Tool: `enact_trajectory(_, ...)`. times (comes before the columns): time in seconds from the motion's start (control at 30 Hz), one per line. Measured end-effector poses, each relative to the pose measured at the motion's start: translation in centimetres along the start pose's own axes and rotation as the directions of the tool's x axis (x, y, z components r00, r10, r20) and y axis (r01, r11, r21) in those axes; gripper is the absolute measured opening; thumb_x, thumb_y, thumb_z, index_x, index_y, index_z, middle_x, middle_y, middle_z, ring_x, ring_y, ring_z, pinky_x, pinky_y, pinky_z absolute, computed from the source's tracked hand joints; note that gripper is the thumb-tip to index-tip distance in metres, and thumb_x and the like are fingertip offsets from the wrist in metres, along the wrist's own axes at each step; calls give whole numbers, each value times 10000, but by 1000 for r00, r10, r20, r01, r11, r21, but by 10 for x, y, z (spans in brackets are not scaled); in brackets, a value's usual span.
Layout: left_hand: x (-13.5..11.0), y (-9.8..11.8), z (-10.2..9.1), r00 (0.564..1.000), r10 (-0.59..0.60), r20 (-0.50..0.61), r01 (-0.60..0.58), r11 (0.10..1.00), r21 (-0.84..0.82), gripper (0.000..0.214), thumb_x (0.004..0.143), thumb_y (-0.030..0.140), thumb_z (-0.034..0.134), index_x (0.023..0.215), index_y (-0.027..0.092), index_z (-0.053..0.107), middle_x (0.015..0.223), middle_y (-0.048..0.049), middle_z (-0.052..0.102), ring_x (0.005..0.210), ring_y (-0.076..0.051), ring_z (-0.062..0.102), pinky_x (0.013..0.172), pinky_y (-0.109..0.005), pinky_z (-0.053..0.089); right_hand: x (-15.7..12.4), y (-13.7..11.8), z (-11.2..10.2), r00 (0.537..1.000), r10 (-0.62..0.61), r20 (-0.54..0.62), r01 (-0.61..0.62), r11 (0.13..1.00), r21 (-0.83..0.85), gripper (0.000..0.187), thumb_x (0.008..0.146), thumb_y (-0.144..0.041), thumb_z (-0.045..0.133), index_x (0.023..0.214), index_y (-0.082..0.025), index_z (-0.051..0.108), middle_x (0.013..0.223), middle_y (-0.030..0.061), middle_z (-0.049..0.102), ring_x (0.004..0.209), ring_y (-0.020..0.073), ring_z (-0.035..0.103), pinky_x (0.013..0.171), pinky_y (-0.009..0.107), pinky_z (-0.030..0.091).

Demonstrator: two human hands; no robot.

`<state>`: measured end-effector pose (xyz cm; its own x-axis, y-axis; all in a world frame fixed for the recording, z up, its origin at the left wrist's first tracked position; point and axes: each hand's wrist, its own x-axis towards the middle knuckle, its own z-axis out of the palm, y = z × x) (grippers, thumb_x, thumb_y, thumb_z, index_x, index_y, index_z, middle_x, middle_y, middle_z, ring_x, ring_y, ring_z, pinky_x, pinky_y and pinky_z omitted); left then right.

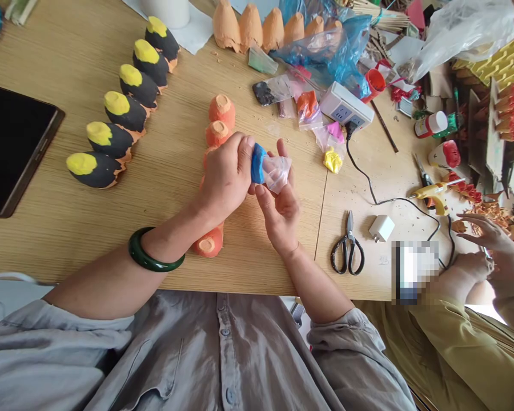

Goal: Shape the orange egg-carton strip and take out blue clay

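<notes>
Near the front edge of the table (85, 228), a blue-filled bag (258, 163) is gripped by the left hand (229, 174), framed by the loosely spread right hand (284, 214).

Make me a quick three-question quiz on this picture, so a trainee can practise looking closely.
1. Multiple choice: What colour is the lump by the thumb of the left hand, next to the clear plastic?
A) Red
B) Blue
C) Yellow
2. True or false: The white plug adapter lies to the right of the black-handled scissors in the picture.
3. Count: How many yellow-topped black shapes form the row on the left?

Key: 1. B; 2. True; 3. Six
</notes>
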<state>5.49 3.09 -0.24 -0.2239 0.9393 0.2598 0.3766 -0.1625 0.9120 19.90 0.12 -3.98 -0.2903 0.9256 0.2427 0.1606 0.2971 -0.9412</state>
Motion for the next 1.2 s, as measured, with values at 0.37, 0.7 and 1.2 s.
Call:
enact_trajectory(0.37,-2,-7,4,987,-124,106,126,992,-14,778,1000,1037,295,756,301,362,633,-17,419,567,-215,486,587,-408,321,1,1,3,993,-51,-104,64,991,122,350,1102,-637,689,1338,-410,814,1832,-46,525,1765,290,455,1454,570,430)
enact_trajectory(0.7,-1,-2,-5,963,-193,186,203,978,-39,763,1039,1011,336,835,286,456,581,21,453,504,-160,501,521,-352,333,4,0,-10,960,-237,-150,224,970,-99,279,1125,-470,695,1399,-418,709,1841,-3,485,1685,271,549,1364,515,553)
enact_trajectory(1.2,1,9,-5,969,-208,136,210,978,1,615,1140,769,424,741,302,399,449,38,406,332,-164,386,418,-365,302,19,1,-29,965,-256,-50,239,944,-226,224,1044,-567,765,1154,-376,810,1667,16,686,1678,322,546,1194,555,660)
